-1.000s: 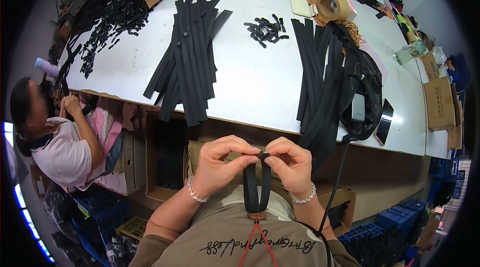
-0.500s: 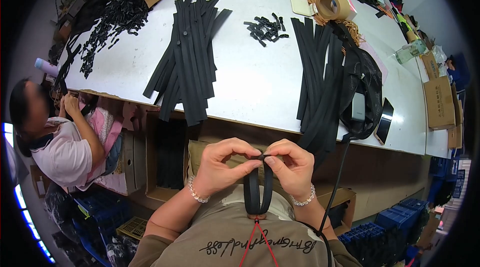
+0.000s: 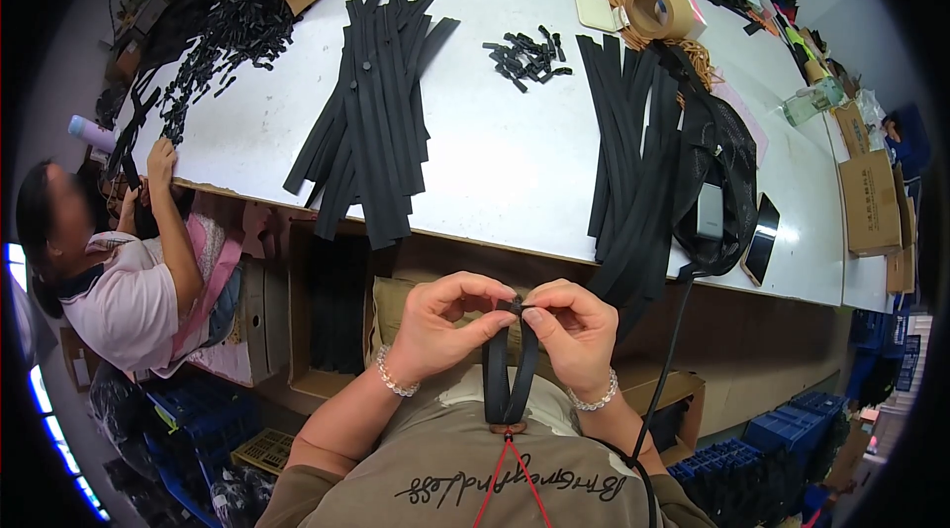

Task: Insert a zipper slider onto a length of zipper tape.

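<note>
In front of my waist, a black flat strip [image 3: 497, 375] hangs in a loop with its ends brought up together. My left hand [image 3: 450, 322] pinches one side between thumb and forefinger. My right hand [image 3: 569, 322] pinches the other side, close against the left fingertips. A small dark piece [image 3: 517, 304] pokes up between the fingertips; what kind it is I cannot make out. Beyond my hands, two bundles of similar black strips lie on the white table, one at left [image 3: 381, 122] and one at right [image 3: 633, 152]. Between them sits a small pile of black pulls [image 3: 526, 57].
The white table [image 3: 485, 192] has its near edge just beyond my hands. A black mesh bag [image 3: 727, 142], a phone [image 3: 760, 239] and a tape roll [image 3: 660, 13] are at right. A co-worker [image 3: 129, 290] sits at left, near a heap of small black parts [image 3: 233, 33]. A cable [image 3: 665, 370] runs past my right arm.
My right hand has shifted slightly left, and the loop's sides have drawn closer toward the bottom. The co-worker's hand has reached up to the table edge near the heap of parts.
</note>
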Tool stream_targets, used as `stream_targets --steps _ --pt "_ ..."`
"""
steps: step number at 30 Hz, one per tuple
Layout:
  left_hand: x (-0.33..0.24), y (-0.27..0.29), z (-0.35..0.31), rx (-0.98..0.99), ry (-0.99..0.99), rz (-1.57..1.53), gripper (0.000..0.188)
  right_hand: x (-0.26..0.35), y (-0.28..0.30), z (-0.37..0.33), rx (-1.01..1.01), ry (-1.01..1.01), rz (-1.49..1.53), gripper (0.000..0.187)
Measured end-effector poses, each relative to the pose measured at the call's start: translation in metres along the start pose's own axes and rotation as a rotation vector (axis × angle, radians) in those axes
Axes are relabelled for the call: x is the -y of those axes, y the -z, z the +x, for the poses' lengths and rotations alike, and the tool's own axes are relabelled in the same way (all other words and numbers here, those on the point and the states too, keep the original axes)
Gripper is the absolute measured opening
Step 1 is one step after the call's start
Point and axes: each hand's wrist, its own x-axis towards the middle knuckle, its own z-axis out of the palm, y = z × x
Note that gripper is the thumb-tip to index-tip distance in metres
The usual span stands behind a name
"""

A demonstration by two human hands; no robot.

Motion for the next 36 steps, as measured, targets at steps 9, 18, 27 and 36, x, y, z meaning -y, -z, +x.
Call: stream_targets --steps 9,18,27,36 --pt "0.002 0.001 0.000 0.015 -0.124 0.126 0.024 -0.006 -0.001 -0.003 -0.017 0.061 -0.063 0.008" --pt "0.004 0.002 0.002 -0.002 -0.221 0.326 0.020 -0.009 -0.004 -0.004 -0.066 -0.118 0.169 0.007" --pt "0.007 -0.006 -0.001 -0.074 -0.197 0.266 0.019 -0.009 -0.006 0.000 -0.091 0.327 -0.365 0.014" --pt "0.008 -0.009 -0.004 -0.080 -0.140 0.190 0.023 -0.008 -0.005 0.002 -0.068 0.599 -0.624 0.017"
